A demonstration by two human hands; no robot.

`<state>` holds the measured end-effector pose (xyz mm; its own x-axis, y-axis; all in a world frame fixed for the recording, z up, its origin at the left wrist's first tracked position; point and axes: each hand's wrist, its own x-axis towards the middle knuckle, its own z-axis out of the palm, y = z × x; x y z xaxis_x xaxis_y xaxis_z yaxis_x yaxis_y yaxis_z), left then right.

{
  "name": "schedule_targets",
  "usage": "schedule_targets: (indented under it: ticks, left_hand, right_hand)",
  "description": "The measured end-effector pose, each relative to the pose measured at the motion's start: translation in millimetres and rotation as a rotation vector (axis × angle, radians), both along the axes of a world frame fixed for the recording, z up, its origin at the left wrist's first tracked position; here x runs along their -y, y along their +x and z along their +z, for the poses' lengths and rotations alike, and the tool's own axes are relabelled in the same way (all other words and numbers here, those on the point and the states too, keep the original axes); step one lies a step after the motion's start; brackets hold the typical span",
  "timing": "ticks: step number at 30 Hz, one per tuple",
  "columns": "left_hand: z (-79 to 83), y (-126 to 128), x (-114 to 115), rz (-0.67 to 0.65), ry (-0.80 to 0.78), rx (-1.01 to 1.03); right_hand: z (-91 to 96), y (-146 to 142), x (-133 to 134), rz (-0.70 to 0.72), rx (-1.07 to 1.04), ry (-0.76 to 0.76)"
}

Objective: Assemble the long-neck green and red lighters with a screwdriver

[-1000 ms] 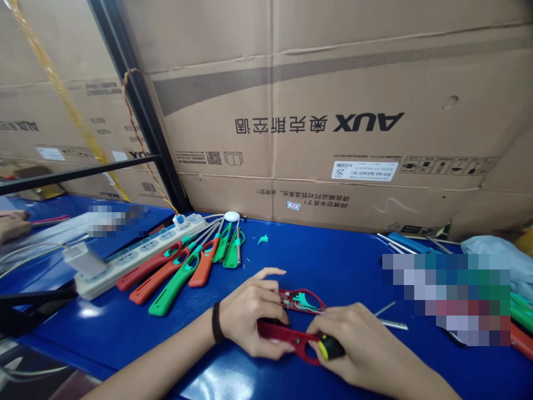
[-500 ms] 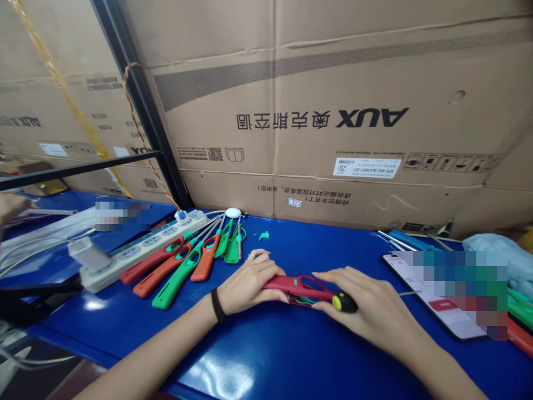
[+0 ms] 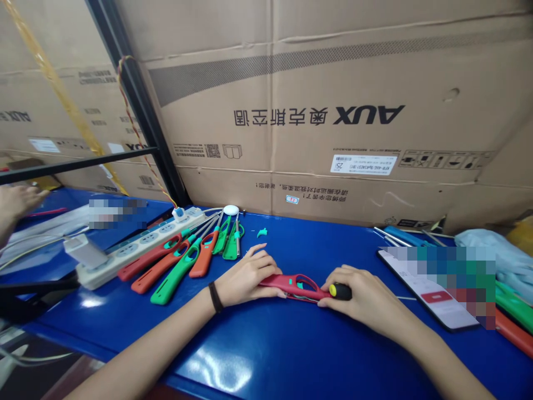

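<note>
A red lighter handle [image 3: 293, 285] with a green trigger lies on the blue table [image 3: 291, 344] in front of me. My left hand [image 3: 245, 275], with a black band at the wrist, rests on its left end, fingers pressed along it. My right hand [image 3: 362, 297] is closed round a screwdriver with a black and yellow handle [image 3: 339, 290], and its fingertips touch the right end of the red handle. The screwdriver's shaft is hidden under my hand.
Several red, orange and green long lighters [image 3: 183, 261] lie fanned at the left beside a white power strip [image 3: 137, 250]. A small green part [image 3: 262, 232] lies behind them. Cardboard boxes [image 3: 333, 111] wall the back. A phone [image 3: 428, 289] and more lighters [image 3: 512, 311] are at the right. Another person's hand [image 3: 16, 203] shows far left.
The red shell went from beside the open half to closed on top of it, and both hands shifted a little away from me, now pressing it flat on the table.
</note>
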<state>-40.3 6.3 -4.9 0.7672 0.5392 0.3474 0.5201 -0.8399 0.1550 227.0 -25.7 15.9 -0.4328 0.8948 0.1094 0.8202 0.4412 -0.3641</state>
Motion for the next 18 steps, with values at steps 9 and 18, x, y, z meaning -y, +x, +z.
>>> schedule_targets:
  ticks: [9,18]
  left_hand:
    - [-3.0,-0.4,-1.4,-0.002,0.045,0.016]
    - [-1.7,2.1,1.9,0.021,0.027,0.044]
  right_hand:
    - [-3.6,-0.9,-0.7,0.010,-0.002,-0.052]
    - [-4.8,0.3,-1.7,-0.001,0.039,-0.037]
